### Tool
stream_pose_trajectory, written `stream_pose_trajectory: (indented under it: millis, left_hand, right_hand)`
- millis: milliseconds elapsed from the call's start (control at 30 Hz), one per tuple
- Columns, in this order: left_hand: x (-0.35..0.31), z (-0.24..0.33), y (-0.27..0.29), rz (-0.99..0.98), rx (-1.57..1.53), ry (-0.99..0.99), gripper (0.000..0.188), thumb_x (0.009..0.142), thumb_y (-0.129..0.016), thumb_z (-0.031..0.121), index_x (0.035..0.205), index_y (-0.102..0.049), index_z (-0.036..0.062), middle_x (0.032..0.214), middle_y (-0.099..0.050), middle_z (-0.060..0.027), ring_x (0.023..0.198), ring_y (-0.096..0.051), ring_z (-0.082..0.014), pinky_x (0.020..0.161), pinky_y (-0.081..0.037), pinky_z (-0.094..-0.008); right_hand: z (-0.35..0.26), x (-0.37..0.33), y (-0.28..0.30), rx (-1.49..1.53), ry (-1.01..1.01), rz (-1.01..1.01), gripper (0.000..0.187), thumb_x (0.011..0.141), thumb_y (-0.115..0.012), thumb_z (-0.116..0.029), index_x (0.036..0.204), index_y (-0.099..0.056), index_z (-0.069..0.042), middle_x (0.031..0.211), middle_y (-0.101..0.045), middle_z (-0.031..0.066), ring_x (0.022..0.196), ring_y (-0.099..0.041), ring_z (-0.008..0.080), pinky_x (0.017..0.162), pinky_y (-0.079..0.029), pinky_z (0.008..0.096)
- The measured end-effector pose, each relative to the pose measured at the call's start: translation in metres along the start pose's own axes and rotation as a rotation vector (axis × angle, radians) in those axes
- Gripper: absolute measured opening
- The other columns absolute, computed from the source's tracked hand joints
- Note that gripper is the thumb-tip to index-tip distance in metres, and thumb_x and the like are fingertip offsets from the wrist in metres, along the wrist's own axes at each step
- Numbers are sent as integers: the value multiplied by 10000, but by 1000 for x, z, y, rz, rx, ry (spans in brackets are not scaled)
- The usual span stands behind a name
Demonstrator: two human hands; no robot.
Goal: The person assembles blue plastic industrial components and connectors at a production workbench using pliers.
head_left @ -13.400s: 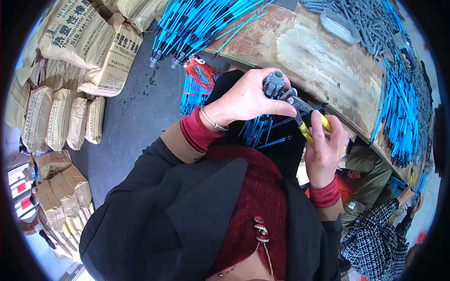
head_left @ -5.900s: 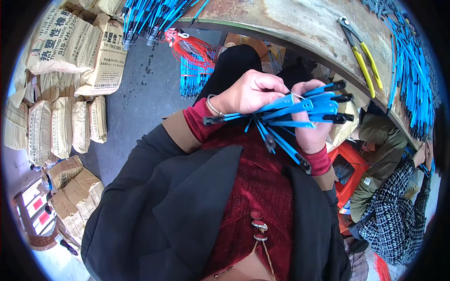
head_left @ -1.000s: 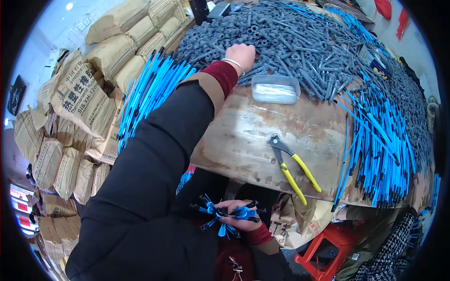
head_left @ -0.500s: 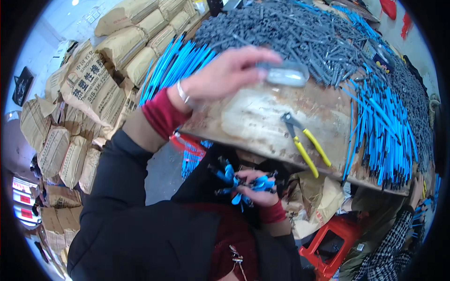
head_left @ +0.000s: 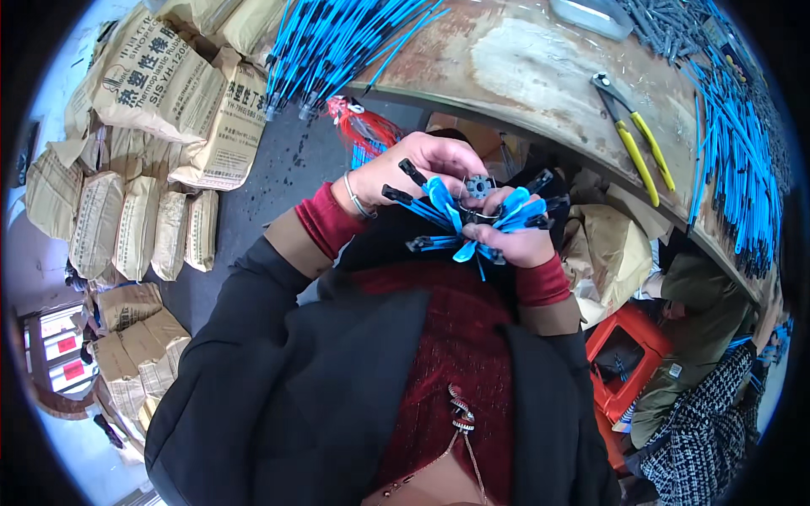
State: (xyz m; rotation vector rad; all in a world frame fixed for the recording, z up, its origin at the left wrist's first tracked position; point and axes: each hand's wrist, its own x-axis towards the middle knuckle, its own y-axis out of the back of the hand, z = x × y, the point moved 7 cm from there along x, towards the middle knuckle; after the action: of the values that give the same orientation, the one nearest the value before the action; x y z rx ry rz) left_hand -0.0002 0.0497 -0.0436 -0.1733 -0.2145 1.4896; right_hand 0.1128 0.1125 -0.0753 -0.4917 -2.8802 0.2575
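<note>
In front of my chest, my right hand (head_left: 515,244) is closed around a bunch of blue strips with black ends (head_left: 443,202), which fan out on both sides of it. My left hand (head_left: 409,173), with a bracelet at its wrist, is closed at the bunch's upper side. Its fingertips pinch a small grey notched disc (head_left: 479,185) just above the strips. Whether the disc is joined to the strips, I cannot tell.
Pliers with yellow handles (head_left: 634,143) lie on the wooden table (head_left: 540,63). Piles of blue strips (head_left: 337,51) sit at its left and right. A clear plastic box (head_left: 591,17) stands farther back. Paper sacks (head_left: 148,84) are stacked left; a red stool (head_left: 629,346) stands right, near another person's checked sleeve (head_left: 700,422).
My left hand has come down from beside the clear plastic box on the table to the bunch and now holds the disc. The view has tilted downward.
</note>
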Motion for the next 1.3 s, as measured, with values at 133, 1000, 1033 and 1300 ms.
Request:
stream_pose_trajectory:
  millis: [133,1000,1033,1300]
  left_hand:
    - [-7,5,-3,-65,51,-134,308,816,-664,64,1112,-593,16,933,-621,-42,894,-584,-117,812,-475,-249]
    - [1,26,11,-177,160,-178,445,837,-630,347,1087,-614,-21,1035,-619,-169,976,-591,-260,856,-457,-343]
    - [1,22,13,-175,78,-138,481,831,-633,366,1113,-601,-23,1052,-611,-174,991,-586,-256,868,-453,-341]
    - [-2,11,4,106,196,-187,337,779,-676,169,1048,-585,-13,944,-643,-71,884,-595,-118,792,-474,-277]
  right_hand:
    - [6,-2,0,-104,-52,66,274,649,-804,-144,838,-655,-13,756,-658,45,670,-599,96,625,-480,256]
    - [7,-1,6,-58,-96,287,340,600,-835,-66,854,-616,-14,763,-650,37,694,-612,113,662,-506,267]
    - [8,-1,8,-98,-93,317,335,604,-832,-63,858,-619,-11,762,-652,39,688,-612,113,655,-506,265]
    - [2,0,9,-225,-106,384,310,631,-812,-65,879,-637,-4,785,-666,55,686,-619,107,642,-504,258]
